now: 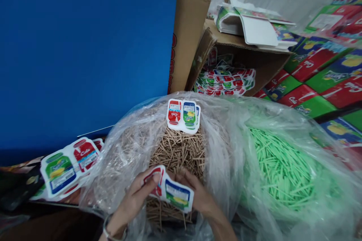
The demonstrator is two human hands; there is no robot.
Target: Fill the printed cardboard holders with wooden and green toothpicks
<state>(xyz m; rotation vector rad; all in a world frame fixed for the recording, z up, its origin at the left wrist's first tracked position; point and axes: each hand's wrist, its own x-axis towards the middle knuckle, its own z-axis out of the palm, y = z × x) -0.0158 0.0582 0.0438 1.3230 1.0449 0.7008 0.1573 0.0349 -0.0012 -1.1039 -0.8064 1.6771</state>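
My left hand [135, 196] and my right hand [198, 194] both grip one printed card pack [173, 192], red on its left half and blue-green on its right, bent between them. They hover over a clear plastic bag [226, 131] full of thin brown sticks [177, 150]. A small stack of the same printed cards [183, 116] rests on the sticks further back.
A bag of green sticks [278, 169] lies to the right. Another card stack [69, 165] sits at the left. A big blue panel [85, 52] fills the upper left. Cardboard boxes [243, 51] holding more cards [224, 81] and colourful cartons [325, 75] stand behind.
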